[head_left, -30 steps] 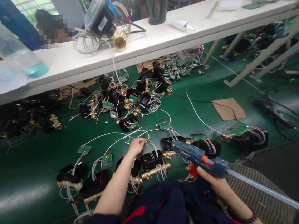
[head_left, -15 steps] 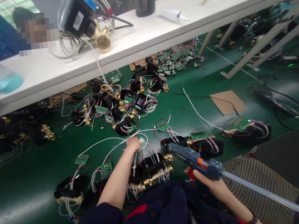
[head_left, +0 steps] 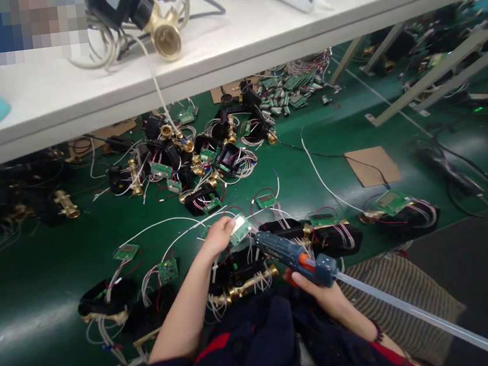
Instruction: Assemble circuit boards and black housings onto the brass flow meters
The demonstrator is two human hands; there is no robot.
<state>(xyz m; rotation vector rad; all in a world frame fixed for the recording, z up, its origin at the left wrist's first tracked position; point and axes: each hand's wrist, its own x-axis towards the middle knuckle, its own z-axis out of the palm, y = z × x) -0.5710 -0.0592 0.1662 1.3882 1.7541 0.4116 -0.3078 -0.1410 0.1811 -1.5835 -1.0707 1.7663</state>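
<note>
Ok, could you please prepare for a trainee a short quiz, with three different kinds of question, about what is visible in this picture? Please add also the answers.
1. Which tool does the right hand hold?
2. True or false: the left hand is empty.
3. Fill in the colour: the piece of cardboard lies on a ____ work surface.

Key:
1. A glue gun, with a long translucent stick sticking out of its back end.
2. False; it holds a circuit board near the tip of that tool.
3. Green.
</note>
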